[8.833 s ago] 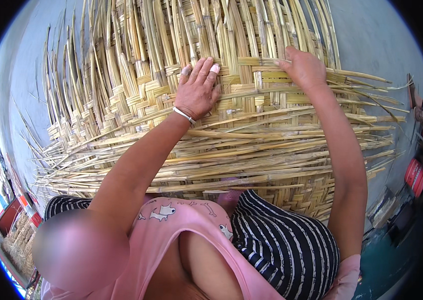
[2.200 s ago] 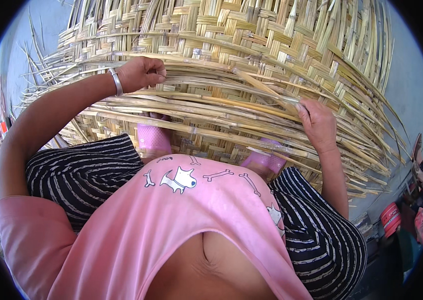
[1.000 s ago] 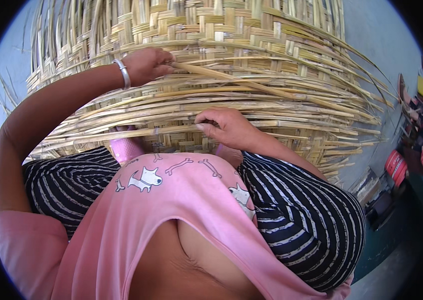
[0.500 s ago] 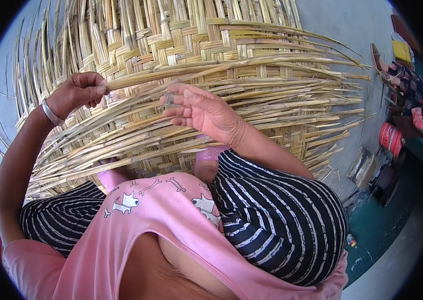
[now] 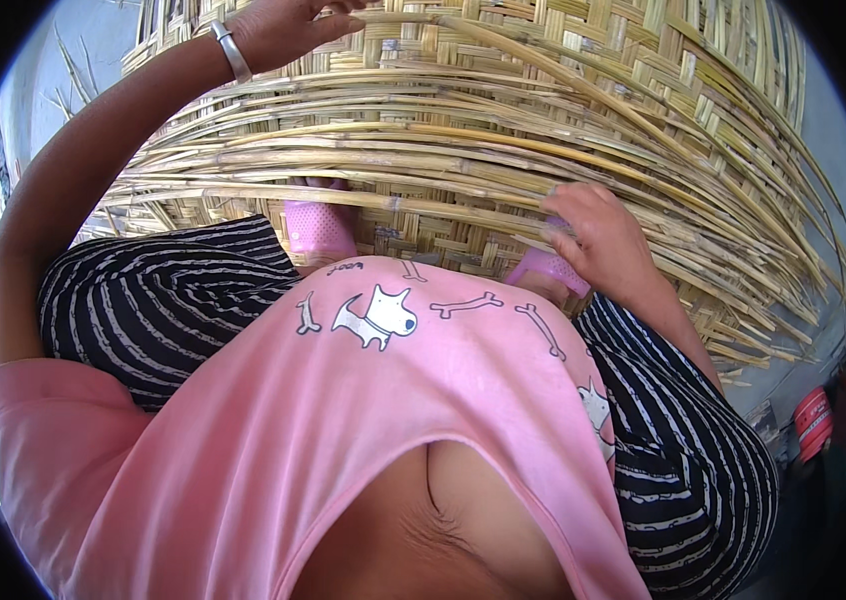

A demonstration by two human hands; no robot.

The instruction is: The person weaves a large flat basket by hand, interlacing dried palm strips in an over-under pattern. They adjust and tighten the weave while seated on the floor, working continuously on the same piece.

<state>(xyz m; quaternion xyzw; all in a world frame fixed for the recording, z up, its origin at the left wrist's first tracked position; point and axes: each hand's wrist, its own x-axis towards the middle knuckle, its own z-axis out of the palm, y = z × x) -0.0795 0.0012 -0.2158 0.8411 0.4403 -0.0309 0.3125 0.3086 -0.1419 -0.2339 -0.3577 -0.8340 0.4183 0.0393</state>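
Observation:
A large woven mat of split reed strips (image 5: 403,235) lies on the floor before me, with long loose strips (image 5: 363,158) running across its near part. At the top edge of the view my left hand (image 5: 288,30), a silver bangle on its wrist, pinches the end of a long reed strip (image 5: 503,42) that slants down to the right. Its upper fingers are partly cut off by the edge. My right hand (image 5: 603,240) rests over the loose strips on the right, fingers bent and thumb apart from them. It is slightly blurred.
My feet in pink perforated slippers (image 5: 319,228) stand on the near edge of the mat, between my knees in striped trousers (image 5: 173,300). Beyond the mat's right end, a red container (image 5: 813,423) stands on the grey floor. Strip ends fan out at both sides.
My view has swung left and nearer to me. My left hand has moved farther away with its strip. My right hand has turned over and moved right and down onto the loose strips.

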